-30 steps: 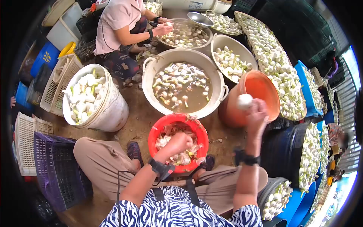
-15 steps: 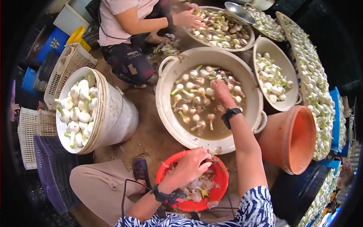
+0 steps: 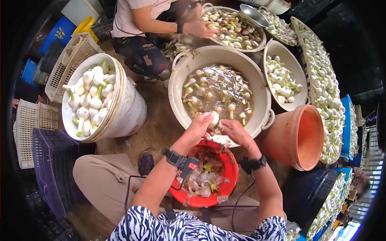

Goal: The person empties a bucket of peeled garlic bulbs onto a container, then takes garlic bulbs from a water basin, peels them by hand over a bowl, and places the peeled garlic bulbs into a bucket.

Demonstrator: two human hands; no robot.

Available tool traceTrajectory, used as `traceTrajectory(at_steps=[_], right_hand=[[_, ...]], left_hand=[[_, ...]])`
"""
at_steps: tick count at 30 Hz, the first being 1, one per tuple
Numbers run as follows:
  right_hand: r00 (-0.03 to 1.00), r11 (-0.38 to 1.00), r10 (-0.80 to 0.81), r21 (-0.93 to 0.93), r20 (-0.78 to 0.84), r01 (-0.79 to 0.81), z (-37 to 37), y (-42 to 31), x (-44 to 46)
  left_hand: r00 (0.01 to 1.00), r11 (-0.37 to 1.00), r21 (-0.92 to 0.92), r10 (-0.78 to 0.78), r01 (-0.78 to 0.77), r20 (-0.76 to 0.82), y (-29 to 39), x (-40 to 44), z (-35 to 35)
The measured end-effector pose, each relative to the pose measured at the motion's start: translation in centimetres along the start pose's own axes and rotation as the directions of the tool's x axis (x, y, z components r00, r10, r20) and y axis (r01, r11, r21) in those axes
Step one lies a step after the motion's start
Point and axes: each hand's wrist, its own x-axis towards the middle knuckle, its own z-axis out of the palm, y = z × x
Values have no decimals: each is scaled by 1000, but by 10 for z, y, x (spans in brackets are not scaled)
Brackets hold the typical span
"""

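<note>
A pale garlic bulb [image 3: 214,119] is held in my left hand [image 3: 198,127], over the near rim of the large white tub [image 3: 261,94]. My right hand [image 3: 238,133] meets it from the right, its fingers closed at the bulb's side; the part they grip is mostly hidden. In the tub, several garlic bulbs with green stems float in rippling brown water. Below my hands, a red basin [image 3: 230,172] between my legs holds loose garlic skins [image 3: 203,182].
At left stands a white bucket [image 3: 128,108] of cleaned garlic. An orange bucket [image 3: 277,138] and a white oval tub [image 3: 295,74] are at right, beside a long tray of garlic [image 3: 321,88]. Across from me, a person's hand [image 3: 199,29] works at another garlic tub [image 3: 257,48].
My right hand has come back from the tub's water to my left hand, which has risen from over the red basin. A garlic bulb is now between them. The water ripples.
</note>
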Motion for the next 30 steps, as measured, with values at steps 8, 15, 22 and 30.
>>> traceTrajectory(at_steps=[8,15,22,30], right_hand=[[888,736,-427,-636,-169,233,20,-88,-85],[900,961,-194,-259,-390,95,23,-113,-116],[969,915,75,403,-237,28,33,-117,-150],[949,730,27,655,-314,196,50,-115,-160]], left_hand=[[987,996,62,74,-66,-140,-7,-81,29],[970,971,3,238,-239,49,-9,-142,36],[940,942,131,282,-310,192,2,-178,52],[955,955,172,203,-241,215,-13,-181,42]])
